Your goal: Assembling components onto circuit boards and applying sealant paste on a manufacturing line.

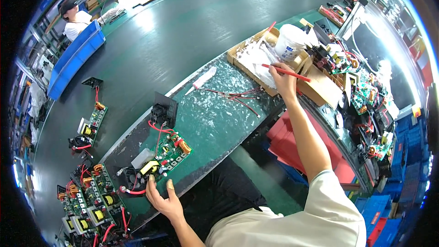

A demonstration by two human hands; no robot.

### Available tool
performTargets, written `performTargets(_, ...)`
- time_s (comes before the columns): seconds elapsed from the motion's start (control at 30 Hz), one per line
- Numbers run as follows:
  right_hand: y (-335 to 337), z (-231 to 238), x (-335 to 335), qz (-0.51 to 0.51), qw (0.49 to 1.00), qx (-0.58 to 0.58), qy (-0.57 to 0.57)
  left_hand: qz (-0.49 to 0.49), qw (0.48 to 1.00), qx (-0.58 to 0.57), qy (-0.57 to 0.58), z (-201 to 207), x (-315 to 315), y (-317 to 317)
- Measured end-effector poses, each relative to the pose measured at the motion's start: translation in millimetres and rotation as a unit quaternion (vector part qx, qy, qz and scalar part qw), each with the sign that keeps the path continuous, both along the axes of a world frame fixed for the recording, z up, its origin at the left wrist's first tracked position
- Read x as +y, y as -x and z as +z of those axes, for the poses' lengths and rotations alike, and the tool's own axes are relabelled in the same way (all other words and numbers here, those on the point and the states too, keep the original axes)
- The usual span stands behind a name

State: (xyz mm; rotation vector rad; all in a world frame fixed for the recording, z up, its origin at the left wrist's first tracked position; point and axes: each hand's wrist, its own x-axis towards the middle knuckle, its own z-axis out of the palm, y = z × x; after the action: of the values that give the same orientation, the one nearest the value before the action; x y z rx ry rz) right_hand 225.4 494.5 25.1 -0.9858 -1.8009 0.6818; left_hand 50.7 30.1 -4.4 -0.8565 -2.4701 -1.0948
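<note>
My right hand (285,80) grips a slim red stick (299,74), whose whitish tip is over a shallow cardboard box (247,69) smeared with white paste. What kind of tool the stick is, I cannot tell. At the lower left, my left hand (165,201) has its thumb and forefinger apart, at the near edge of a green circuit board (179,159). Whether the fingertips touch it is unclear. That board carries a copper coil, a yellow transformer and red wires leading to a black fan housing (163,110). A second black fan (132,178) sits at its near left end.
Several similar boards (93,201) crowd the lower left; another board (93,121) lies on the dark belt. A white tube (201,80) and thin wires (238,97) lie on the bench. A white bucket (289,43) stands in the box. Across the belt, a person (75,23) works behind a blue bin (75,61).
</note>
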Motion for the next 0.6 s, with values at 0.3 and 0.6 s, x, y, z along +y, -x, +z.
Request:
performTargets(0.3,-1,37,3,0.06,0.993,-0.104,-0.014,0.021,0.999,0.007,0.025,3,4,-1)
performTargets(0.6,-4,45,1,0.083,0.989,-0.12,0.038,0.022,0.999,0.016,0.021,6,7,1)
